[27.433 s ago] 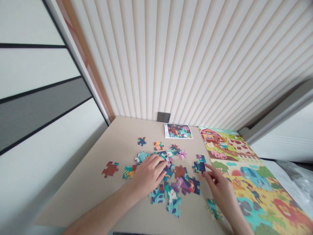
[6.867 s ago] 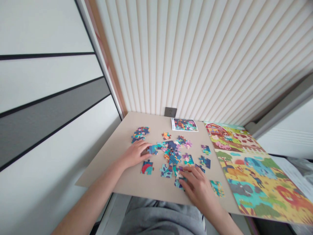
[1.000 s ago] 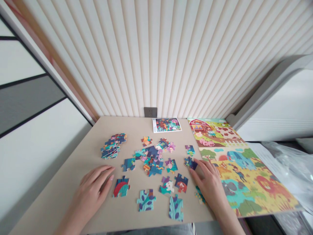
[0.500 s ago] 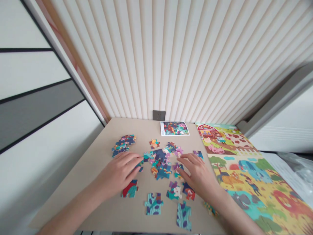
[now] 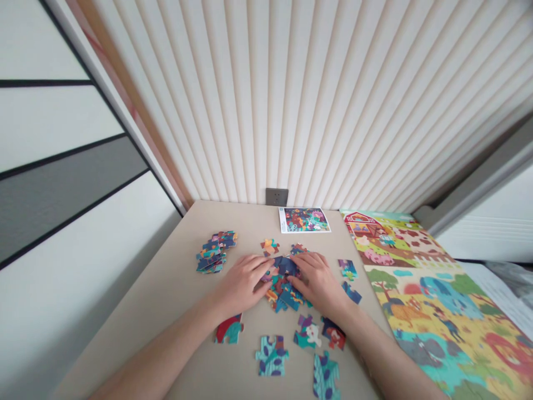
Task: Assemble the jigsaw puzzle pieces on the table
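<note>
A loose heap of jigsaw puzzle pieces point(image 5: 287, 286), mostly dark blue with purple and orange, lies mid-table between my hands. My left hand point(image 5: 245, 280) touches its left side, thumb apart from the outstretched fingers. From the right, my right hand point(image 5: 318, 278) reaches over the heap's edge in the same spread shape. Both palms face down, and the pieces under the fingers are partly hidden. Nearer me lie a red and teal piece point(image 5: 229, 330), a teal leaf-patterned piece point(image 5: 271, 355), another teal piece point(image 5: 326, 378) and a piece with a white animal point(image 5: 308, 332).
An overlapping stack of pieces point(image 5: 214, 253) sits at the back left. Behind the heap are an orange piece point(image 5: 270, 246) and a picture card point(image 5: 305, 220). Two assembled puzzles, a farm point(image 5: 395, 239) and a savanna point(image 5: 441, 316), cover the right side. A ribbed wall point(image 5: 258, 111) stands behind.
My hands have come closer together, the left moving right and the right moving slightly left, drawing the heap tighter. More pieces show right of my right hand. The view has shifted slightly.
</note>
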Motion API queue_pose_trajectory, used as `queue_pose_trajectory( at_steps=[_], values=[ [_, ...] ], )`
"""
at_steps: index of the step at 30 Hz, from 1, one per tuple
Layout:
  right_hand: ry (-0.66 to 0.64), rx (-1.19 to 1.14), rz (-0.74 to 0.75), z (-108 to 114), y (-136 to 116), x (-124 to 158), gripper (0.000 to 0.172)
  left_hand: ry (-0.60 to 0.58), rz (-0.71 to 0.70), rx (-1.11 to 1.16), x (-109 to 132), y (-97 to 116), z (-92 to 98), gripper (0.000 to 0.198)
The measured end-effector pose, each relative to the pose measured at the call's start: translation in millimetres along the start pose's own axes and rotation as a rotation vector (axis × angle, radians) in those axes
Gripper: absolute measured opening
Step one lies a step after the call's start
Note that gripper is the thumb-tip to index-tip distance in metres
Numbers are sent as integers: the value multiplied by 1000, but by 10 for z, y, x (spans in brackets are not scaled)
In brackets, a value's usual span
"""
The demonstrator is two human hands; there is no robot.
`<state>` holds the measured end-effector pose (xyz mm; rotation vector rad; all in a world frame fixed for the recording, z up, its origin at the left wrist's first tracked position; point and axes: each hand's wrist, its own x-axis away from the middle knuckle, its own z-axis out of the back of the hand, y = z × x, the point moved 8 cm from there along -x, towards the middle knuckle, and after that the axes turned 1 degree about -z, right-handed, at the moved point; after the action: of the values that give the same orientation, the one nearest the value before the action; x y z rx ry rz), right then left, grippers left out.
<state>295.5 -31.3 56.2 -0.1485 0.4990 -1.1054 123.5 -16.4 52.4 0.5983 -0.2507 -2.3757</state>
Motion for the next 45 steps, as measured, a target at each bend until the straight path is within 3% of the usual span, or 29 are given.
queue_pose_trajectory(
  at_steps=[3, 7, 12, 16, 21, 26, 30, 35, 39, 42, 45],
  values=[
    [64, 60, -46, 186, 169, 55, 43, 19, 19, -1, 4, -46, 22, 40],
    [110, 233, -235, 440, 618, 216, 38, 30, 37, -32, 7, -95, 33, 32],
    [-60, 127, -219, 513, 831, 359, 33, 4, 16, -55, 33, -115, 7, 25],
    [-204, 68, -144, 430, 695, 390, 32, -3, 27, -63, 31, -119, -5, 25],
    [-95, 45, -99, 335, 404, 249, 31, -34, 11, -43, 30, -66, -17, 30],
    [-91, -21, 79, 90, 77, 136, 45, -39, -13, -38, 33, -37, -5, 39],
    [-84, -25, 75, 15, 108, 135, 44, -69, -5, -47, 42, -72, -43, 39],
    [-38, -37, -1, 110, 195, 148, 48, -54, 4, -5, 26, -61, -25, 37],
    [-2, -165, -63, 240, 110, 143, 52, -27, 21, 173, 2, 31, 75, 47],
    [3, -295, -32, 298, -107, 117, 49, -9, 104, 461, 2, 76, 119, 55],
    [11, -334, -3, 329, -322, 73, 48, 10, 208, 751, 12, 87, 78, 50]
  ],
)
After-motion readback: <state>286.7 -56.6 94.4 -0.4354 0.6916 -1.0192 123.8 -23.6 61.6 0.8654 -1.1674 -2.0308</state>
